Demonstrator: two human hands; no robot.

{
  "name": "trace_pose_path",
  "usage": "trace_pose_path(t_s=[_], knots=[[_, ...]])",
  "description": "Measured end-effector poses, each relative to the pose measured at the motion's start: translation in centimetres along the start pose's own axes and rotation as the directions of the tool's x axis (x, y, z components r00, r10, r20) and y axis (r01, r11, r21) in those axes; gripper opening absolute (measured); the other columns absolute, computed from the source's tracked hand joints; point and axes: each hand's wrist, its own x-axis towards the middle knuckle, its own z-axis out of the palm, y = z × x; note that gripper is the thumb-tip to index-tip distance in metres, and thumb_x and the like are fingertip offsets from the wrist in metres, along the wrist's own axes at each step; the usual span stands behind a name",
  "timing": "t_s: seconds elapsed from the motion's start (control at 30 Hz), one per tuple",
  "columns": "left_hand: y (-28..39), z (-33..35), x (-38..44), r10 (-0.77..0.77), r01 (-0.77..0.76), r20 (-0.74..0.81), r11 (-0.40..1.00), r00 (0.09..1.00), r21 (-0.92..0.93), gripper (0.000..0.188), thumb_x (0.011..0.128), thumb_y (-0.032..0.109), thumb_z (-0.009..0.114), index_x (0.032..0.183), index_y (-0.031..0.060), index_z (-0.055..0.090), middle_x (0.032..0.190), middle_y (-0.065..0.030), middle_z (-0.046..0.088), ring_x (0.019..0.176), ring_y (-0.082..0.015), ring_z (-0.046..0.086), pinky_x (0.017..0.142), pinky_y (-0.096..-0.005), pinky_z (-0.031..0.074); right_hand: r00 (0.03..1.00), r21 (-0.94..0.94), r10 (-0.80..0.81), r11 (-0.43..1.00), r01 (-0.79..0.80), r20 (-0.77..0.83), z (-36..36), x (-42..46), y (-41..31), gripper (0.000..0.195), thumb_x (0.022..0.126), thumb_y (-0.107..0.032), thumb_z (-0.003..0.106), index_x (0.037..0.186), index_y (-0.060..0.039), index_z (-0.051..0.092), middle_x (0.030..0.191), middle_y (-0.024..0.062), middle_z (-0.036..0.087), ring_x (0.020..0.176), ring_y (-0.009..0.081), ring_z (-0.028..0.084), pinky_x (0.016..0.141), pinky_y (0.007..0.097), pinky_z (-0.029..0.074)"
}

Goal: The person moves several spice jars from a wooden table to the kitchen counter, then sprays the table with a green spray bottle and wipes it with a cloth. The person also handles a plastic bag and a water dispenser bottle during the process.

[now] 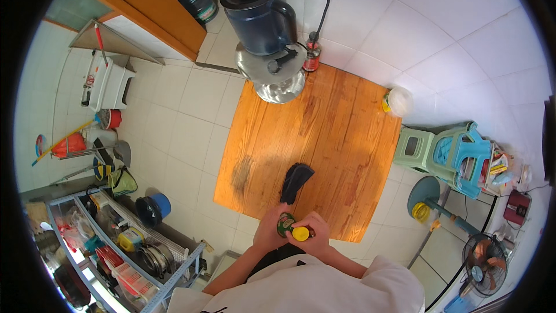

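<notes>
Close to my body, at the near edge of the wooden table (330, 139), I hold a small bottle (285, 222) with a green label and a yellow cap (300, 234). My left hand (270, 227) is wrapped around the bottle's body. Around the yellow cap and neck curl the fingers of my right hand (317, 231). The bottle is tilted, its cap towards me. A folded black cloth (296, 181) lies on the tabletop just beyond my left hand.
Metal discs (280, 89) at the far table edge carry a dark pitcher (260, 21). Beside them stands a red-labelled bottle (312, 54). A plastic jar (398, 101) sits at the right corner. Stacked stools (447, 148) and a fan (484, 263) are right; a shelf rack (143, 230) is left.
</notes>
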Motion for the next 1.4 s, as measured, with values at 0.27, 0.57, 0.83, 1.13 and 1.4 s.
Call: trace_pose_path(t_s=[0.27,0.57,0.83,1.13,1.4], knots=[[0.4,-2.3,-1.9,-0.208,0.169,-0.194,0.965,0.959,-0.200,0.059,0.059,0.007,0.084,0.109,0.0062,0.054,0.097,-0.0100,0.061,0.089,-0.0261,0.061,0.079,-0.0334,0.049,0.967,0.421,0.251,0.873,-0.245,0.042,-2.4,18.8,11.4,0.009,0.092,-0.008,0.056,0.098,-0.0036,0.060,0.084,0.0038,0.062,0.074,0.0121,0.058,0.066,0.0264,0.047],[1.5,-2.8,-3.4,-0.063,0.055,-0.175,0.997,0.983,-0.054,0.059,0.057,0.004,0.082,0.109,0.0062,0.053,0.098,-0.0137,0.059,0.093,-0.0349,0.058,0.082,-0.0390,0.048,0.806,-0.687,-0.518,0.697,0.203,-0.287,-6.3,44.1,11.2,0.041,0.079,-0.002,0.058,0.119,-0.0107,0.053,0.114,0.0127,0.055,0.106,0.0330,0.054,0.084,0.0417,0.047],[1.3,-1.3,-4.5,-0.090,0.073,-0.150,0.991,0.985,-0.113,0.065,0.058,0.007,0.086,0.112,0.0077,0.049,0.098,-0.0096,0.057,0.088,-0.0235,0.059,0.078,-0.0318,0.048,0.945,-0.568,-0.269,0.814,0.120,-0.185,-5.9,42.4,10.4,0.028,0.079,-0.005,0.061,0.105,-0.0119,0.051,0.098,0.0123,0.061,0.097,0.0336,0.057,0.078,0.0432,0.047],[3.8,-2.0,-2.4,0.026,-0.025,0.117,1.000,0.993,-0.005,0.065,0.055,0.004,0.082,0.113,0.0058,0.052,0.107,-0.0157,0.058,0.099,-0.0364,0.057,0.089,-0.0414,0.046,0.933,-0.453,-0.339,0.855,0.252,-0.119,-6.2,24.3,16.2,0.030,0.077,-0.009,0.068,0.105,-0.0143,0.056,0.102,0.0100,0.064,0.089,0.0321,0.062,0.071,0.0393,0.050],[5.3,-0.8,-3.5,0.017,-0.013,0.207,1.000,0.978,-0.019,0.062,0.058,0.004,0.082,0.113,0.0062,0.053,0.107,-0.0149,0.058,0.100,-0.0341,0.057,0.089,-0.0396,0.046,0.956,-0.319,-0.007,0.943,-0.091,-0.293,-6.5,2.0,13.0,0.037,0.073,-0.007,0.070,0.109,-0.0112,0.058,0.100,0.0092,0.066,0.092,0.0294,0.064,0.075,0.0368,0.051]])
